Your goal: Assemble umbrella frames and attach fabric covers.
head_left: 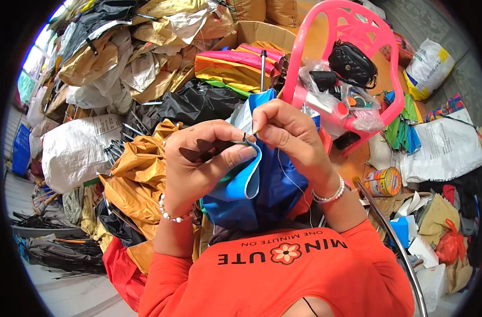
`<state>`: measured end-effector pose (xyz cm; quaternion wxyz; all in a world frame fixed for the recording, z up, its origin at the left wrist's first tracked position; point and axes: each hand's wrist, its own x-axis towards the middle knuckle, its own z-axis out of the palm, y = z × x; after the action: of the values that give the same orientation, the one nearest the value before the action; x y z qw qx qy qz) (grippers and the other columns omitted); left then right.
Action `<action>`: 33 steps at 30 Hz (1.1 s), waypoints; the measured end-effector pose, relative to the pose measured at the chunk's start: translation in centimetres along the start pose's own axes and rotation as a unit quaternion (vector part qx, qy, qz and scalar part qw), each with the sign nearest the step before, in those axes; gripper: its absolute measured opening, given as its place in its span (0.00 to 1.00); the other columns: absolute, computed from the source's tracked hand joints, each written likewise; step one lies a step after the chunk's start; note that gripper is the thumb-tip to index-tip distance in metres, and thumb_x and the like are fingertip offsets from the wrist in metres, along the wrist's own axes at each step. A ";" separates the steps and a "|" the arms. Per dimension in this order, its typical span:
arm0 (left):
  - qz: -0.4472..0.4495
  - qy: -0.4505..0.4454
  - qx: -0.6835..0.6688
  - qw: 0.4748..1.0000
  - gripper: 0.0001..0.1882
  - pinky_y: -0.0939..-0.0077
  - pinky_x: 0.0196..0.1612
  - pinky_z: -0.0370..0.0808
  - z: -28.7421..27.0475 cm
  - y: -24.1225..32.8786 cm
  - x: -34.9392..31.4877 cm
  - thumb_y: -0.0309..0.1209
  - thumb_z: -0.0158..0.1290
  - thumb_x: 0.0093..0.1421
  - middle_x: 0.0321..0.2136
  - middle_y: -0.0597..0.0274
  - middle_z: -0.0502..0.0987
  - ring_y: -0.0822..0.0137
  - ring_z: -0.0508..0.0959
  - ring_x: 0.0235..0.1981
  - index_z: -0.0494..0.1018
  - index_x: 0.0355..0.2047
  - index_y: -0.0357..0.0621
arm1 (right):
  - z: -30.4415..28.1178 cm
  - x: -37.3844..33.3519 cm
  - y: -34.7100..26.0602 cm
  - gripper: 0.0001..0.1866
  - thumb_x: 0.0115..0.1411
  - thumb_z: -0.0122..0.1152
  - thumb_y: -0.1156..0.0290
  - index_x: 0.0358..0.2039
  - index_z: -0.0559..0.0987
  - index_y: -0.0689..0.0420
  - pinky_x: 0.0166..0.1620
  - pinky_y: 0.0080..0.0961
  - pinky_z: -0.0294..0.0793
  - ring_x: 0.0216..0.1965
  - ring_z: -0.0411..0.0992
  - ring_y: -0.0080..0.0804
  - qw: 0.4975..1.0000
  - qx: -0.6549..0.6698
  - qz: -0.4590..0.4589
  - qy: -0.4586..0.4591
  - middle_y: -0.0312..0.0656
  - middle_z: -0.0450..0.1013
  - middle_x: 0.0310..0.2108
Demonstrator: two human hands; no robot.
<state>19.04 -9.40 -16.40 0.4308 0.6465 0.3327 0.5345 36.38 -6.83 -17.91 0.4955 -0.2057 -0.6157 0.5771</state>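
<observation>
In front of my chest, a blue umbrella canopy point(277, 193) lies bunched over my lap, its pale-edged hem folded up. My left hand point(190, 140) is closed, pinching that hem between thumb and forefinger beside a small black tip point(245, 137). A dark brown pointed piece point(197, 153) shows in the left palm; what it belongs to is hidden. Close against it, my right hand point(294, 127) pinches thumb to forefinger at the hem. White thread point(289, 174) hangs below the right hand; any needle is too small to make out. Beyond stands a metal umbrella shaft point(263, 74).
A pink plastic chair point(292, 66) at far right bears a black quilted bag point(352, 63) and small packets. Orange-brown fabric point(140, 169) and a white sack point(74, 150) lie left. Folded colourful canopies point(225, 66) fill a carton behind. A metal rail point(391, 238) is near my right arm.
</observation>
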 end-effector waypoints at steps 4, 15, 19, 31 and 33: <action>0.038 -0.009 0.018 0.999 0.07 0.91 0.20 0.61 0.1 -0.4 0.2 0.16 0.59 0.44 0.20 0.65 0.75 0.80 0.65 0.16 0.75 0.26 0.34 | 0.2 0.0 0.5 0.03 0.58 0.49 0.76 0.33 0.70 0.58 0.30 0.09 0.57 0.26 0.58 0.16 0.992 0.121 0.028 -0.017 0.33 0.66 0.29; -0.142 0.079 -0.017 0.987 0.05 0.92 0.16 0.60 0.7 2.9 -0.4 0.17 0.59 0.46 0.18 0.65 0.73 0.80 0.64 0.13 0.74 0.25 0.34 | -1.6 0.9 -1.8 0.06 0.55 0.49 0.80 0.32 0.74 0.61 0.33 0.11 0.60 0.29 0.61 0.19 0.996 -0.059 -0.043 -0.051 0.35 0.68 0.31; -0.136 0.026 -0.004 0.990 0.06 0.95 0.16 0.64 0.2 4.0 -0.5 0.17 0.54 0.49 0.25 0.50 0.78 0.78 0.69 0.13 0.69 0.28 0.33 | -3.2 1.6 -2.9 0.08 0.53 0.49 0.82 0.31 0.76 0.62 0.34 0.12 0.60 0.28 0.62 0.21 0.970 -0.186 -0.059 -0.147 0.35 0.70 0.30; -0.095 0.004 -0.135 0.986 0.09 0.91 0.25 0.68 0.1 -1.0 0.3 0.17 0.53 0.50 0.24 0.56 0.77 0.74 0.73 0.20 0.72 0.34 0.33 | -1.5 1.8 -2.4 0.12 0.53 0.50 0.80 0.39 0.67 0.59 0.34 0.13 0.61 0.27 0.63 0.21 0.989 0.050 0.047 -0.131 0.36 0.68 0.23; -0.062 0.039 -0.167 0.983 0.10 0.90 0.28 0.70 0.6 -1.3 -0.2 0.17 0.53 0.50 0.27 0.55 0.77 0.73 0.74 0.23 0.72 0.35 0.33 | -1.9 1.7 -2.7 0.13 0.53 0.50 0.79 0.41 0.65 0.59 0.34 0.13 0.61 0.28 0.63 0.21 0.990 0.022 0.074 -0.119 0.37 0.67 0.25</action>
<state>19.59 -9.12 -17.68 0.5518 0.5223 0.2947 0.5795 38.15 -5.13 -15.16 0.3791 -0.1699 -0.6400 0.6464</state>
